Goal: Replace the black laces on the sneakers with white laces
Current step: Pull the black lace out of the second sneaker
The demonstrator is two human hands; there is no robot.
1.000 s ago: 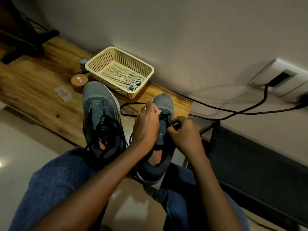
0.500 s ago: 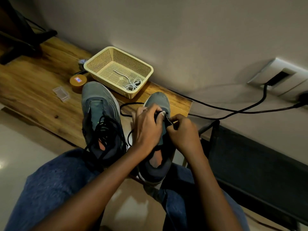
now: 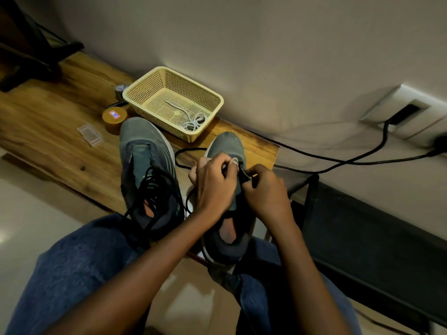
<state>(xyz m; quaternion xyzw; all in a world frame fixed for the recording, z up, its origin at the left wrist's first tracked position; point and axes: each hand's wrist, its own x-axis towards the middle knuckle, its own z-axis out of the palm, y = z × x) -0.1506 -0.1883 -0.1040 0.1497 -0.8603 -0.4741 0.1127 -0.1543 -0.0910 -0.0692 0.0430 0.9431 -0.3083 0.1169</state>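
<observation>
The left sneaker point(image 3: 147, 175) lies on the table point(image 3: 48, 122) with its black lace loosened in a heap; the white laces point(image 3: 192, 123) wait in the basket point(image 3: 135, 93); the left hand point(image 3: 214, 187), curled, has slid up the right sneaker point(image 3: 227, 146) and pinches its black lace point(image 3: 244, 176); the right hand point(image 3: 264, 197) pinches it too; unlacing goes on, judging so.

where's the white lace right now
In the head view, the white lace lies coiled in the near right corner of the yellow basket, on the wooden table by the wall, just beyond both sneakers' toes.
</observation>
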